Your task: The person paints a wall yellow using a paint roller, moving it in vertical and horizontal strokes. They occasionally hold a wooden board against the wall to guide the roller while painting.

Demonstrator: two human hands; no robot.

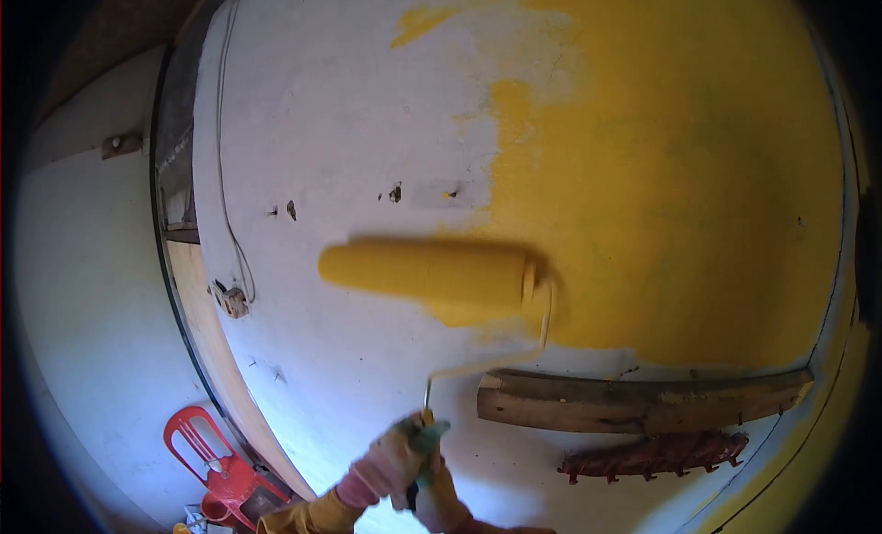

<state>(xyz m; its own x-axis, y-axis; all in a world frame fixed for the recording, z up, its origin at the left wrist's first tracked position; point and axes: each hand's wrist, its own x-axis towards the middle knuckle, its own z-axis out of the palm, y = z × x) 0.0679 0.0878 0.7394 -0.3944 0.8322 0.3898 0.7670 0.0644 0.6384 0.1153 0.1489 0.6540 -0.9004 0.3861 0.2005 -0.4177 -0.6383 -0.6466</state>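
A paint roller (427, 272) with a yellow sleeve is held up level at the white and yellow wall (358, 148). From its right end a bent wire frame runs down to the handle. My left hand (395, 456), in a pale glove with greenish fingertips and a pink cuff, is closed around the upper handle. Just below and to the right, my right hand (436, 502) is closed on the lower handle, its fingers partly hidden. Yellow paint (661, 185) covers the right side of the wall, with a ragged edge near the roller.
A wooden board (634, 404) is fixed across the lower right wall, above a dark red hook rack (657, 456). At left, a cable drops to a socket box (231, 300). A red plastic chair (225, 470) stands lower left. Nails and holes (395, 192) mark the wall.
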